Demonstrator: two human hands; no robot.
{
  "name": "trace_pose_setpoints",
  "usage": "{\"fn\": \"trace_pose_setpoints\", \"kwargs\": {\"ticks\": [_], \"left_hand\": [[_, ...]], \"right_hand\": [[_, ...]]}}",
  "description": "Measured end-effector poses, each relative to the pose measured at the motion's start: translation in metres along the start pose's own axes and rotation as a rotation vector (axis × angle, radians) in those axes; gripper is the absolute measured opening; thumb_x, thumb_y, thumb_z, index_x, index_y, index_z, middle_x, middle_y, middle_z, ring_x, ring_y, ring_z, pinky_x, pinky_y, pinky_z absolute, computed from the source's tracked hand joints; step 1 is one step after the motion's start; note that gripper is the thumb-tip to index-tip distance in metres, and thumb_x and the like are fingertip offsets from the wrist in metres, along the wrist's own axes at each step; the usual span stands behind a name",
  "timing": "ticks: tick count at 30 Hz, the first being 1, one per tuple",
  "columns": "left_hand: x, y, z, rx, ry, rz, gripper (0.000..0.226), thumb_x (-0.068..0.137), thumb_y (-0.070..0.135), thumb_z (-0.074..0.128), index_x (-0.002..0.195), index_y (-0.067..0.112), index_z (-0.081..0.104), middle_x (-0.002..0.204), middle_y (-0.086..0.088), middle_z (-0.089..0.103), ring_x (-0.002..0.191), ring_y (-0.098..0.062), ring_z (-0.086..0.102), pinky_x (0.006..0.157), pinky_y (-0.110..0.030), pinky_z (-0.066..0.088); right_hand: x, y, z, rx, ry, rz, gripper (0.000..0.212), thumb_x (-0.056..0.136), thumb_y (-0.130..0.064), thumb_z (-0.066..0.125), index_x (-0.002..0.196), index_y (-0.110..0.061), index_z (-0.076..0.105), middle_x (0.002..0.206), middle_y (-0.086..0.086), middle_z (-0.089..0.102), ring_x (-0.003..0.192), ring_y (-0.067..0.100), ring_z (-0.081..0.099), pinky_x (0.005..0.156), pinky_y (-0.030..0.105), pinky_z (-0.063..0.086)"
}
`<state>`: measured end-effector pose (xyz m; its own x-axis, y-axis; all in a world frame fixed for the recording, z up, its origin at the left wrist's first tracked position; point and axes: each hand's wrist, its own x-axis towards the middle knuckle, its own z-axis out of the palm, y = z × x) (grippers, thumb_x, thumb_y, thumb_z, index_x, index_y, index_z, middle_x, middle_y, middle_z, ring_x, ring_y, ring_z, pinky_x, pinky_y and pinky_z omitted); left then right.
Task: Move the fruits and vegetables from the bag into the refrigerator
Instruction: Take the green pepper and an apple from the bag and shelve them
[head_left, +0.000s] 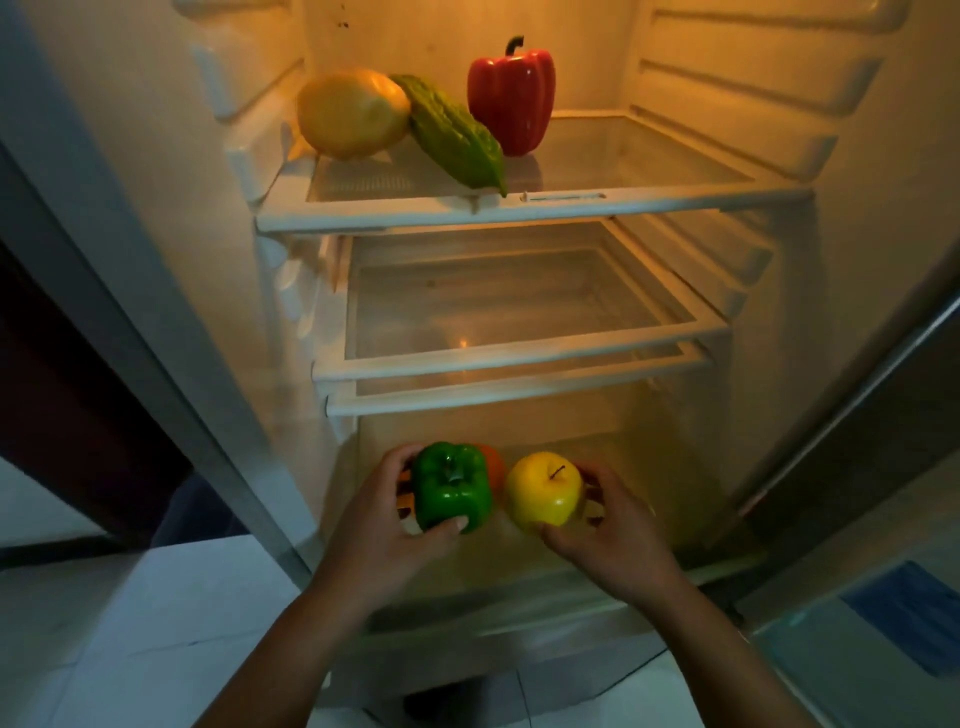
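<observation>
Green pepper (452, 486) is gripped by the left hand (382, 525), fingers curled round it, well below the top shelf (519, 210) of the refrigerator (857, 156). Also well below that shelf, the right hand (618, 535) holds a yellow apple (543, 488). On the top shelf rest 3 items: a yellow fruit (353, 111), a bitter gourd (457, 137) and a red pepper (511, 93).
</observation>
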<state>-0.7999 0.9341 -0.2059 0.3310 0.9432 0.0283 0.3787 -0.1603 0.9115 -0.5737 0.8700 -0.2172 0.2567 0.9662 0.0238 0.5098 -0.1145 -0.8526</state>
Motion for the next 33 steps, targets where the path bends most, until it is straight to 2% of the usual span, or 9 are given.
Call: {"fn": "trace_pose_setpoints", "kwargs": {"ticks": [3, 6, 10, 12, 19, 23, 26, 29, 33], "left_hand": [[0.000, -0.013, -0.004, 0.015, 0.006, -0.008, 0.071, 0.063, 0.025, 0.083, 0.111, 0.050, 0.037, 0.112, 0.031, 0.042, 0.104, 0.005, 0.048, 0.083, -0.019, 0.046], [-0.003, -0.026, -0.002, 0.026, -0.017, -0.031, 0.071, 0.063, 0.025, 0.084, 0.113, 0.049, 0.040, 0.115, 0.031, 0.043, 0.106, 0.002, 0.050, 0.087, -0.026, 0.049], [-0.002, -0.036, 0.002, 0.021, -0.017, -0.075, 0.076, 0.063, 0.025, 0.083, 0.124, 0.036, 0.040, 0.116, 0.024, 0.045, 0.108, -0.002, 0.049, 0.088, -0.027, 0.049], [0.001, -0.037, 0.006, -0.010, -0.014, -0.099, 0.076, 0.063, 0.023, 0.083, 0.124, 0.037, 0.039, 0.117, 0.024, 0.044, 0.108, -0.002, 0.048, 0.087, -0.027, 0.048], [0.018, -0.043, 0.033, -0.079, -0.050, -0.158, 0.068, 0.065, 0.019, 0.083, 0.108, 0.049, 0.039, 0.113, 0.026, 0.043, 0.103, -0.003, 0.050, 0.084, -0.029, 0.050], [0.023, -0.048, 0.047, -0.168, -0.014, -0.219, 0.070, 0.063, 0.008, 0.083, 0.105, 0.046, 0.042, 0.113, 0.014, 0.049, 0.098, -0.007, 0.055, 0.073, -0.022, 0.049], [0.025, -0.049, 0.053, -0.170, -0.004, -0.223, 0.071, 0.063, 0.004, 0.082, 0.105, 0.045, 0.042, 0.115, 0.012, 0.050, 0.098, -0.007, 0.056, 0.070, -0.021, 0.052], [0.025, -0.050, 0.054, -0.148, -0.013, -0.213, 0.072, 0.063, 0.007, 0.082, 0.107, 0.046, 0.041, 0.115, 0.015, 0.048, 0.100, -0.008, 0.055, 0.075, -0.024, 0.052], [0.029, -0.046, 0.057, -0.142, -0.015, -0.204, 0.072, 0.062, 0.010, 0.084, 0.109, 0.046, 0.042, 0.117, 0.012, 0.050, 0.104, -0.011, 0.056, 0.078, -0.026, 0.052]], "right_hand": [[0.007, 0.005, 0.015, -0.068, -0.053, 0.033, 0.067, 0.065, -0.032, 0.082, 0.118, -0.032, 0.042, 0.106, -0.020, 0.050, 0.097, 0.000, 0.050, 0.066, 0.000, 0.037], [0.014, 0.013, 0.018, -0.060, -0.044, 0.053, 0.069, 0.067, -0.029, 0.082, 0.122, -0.030, 0.039, 0.109, -0.019, 0.048, 0.100, 0.003, 0.049, 0.073, 0.003, 0.039], [0.023, 0.034, 0.003, -0.116, -0.016, 0.131, 0.090, 0.068, -0.038, 0.079, 0.142, -0.024, 0.031, 0.135, -0.004, 0.044, 0.120, 0.017, 0.046, 0.096, 0.040, 0.047], [0.029, 0.040, -0.009, -0.112, 0.015, 0.186, 0.088, 0.067, -0.040, 0.079, 0.141, -0.027, 0.032, 0.137, -0.001, 0.043, 0.120, 0.020, 0.047, 0.095, 0.044, 0.048], [0.046, 0.056, -0.024, -0.111, -0.042, 0.275, 0.068, 0.064, -0.026, 0.081, 0.121, -0.022, 0.043, 0.112, 0.000, 0.053, 0.097, 0.017, 0.056, 0.080, 0.035, 0.052], [0.046, 0.057, -0.017, -0.259, -0.269, 0.266, 0.058, 0.072, -0.022, 0.076, 0.118, -0.013, 0.042, 0.106, 0.003, 0.054, 0.081, 0.006, 0.052, 0.058, 0.009, 0.039], [0.046, 0.054, -0.015, -0.320, -0.344, 0.220, 0.066, 0.073, -0.024, 0.076, 0.126, -0.008, 0.041, 0.120, 0.007, 0.052, 0.096, 0.015, 0.053, 0.075, 0.017, 0.043], [0.048, 0.050, -0.016, -0.405, -0.425, 0.240, 0.090, 0.075, -0.037, 0.074, 0.143, -0.009, 0.022, 0.137, 0.009, 0.038, 0.123, 0.025, 0.041, 0.095, 0.028, 0.038], [0.047, 0.042, -0.022, -0.366, -0.453, 0.250, 0.090, 0.074, -0.036, 0.076, 0.144, -0.011, 0.023, 0.139, 0.007, 0.036, 0.127, 0.021, 0.039, 0.097, 0.024, 0.037]]}}
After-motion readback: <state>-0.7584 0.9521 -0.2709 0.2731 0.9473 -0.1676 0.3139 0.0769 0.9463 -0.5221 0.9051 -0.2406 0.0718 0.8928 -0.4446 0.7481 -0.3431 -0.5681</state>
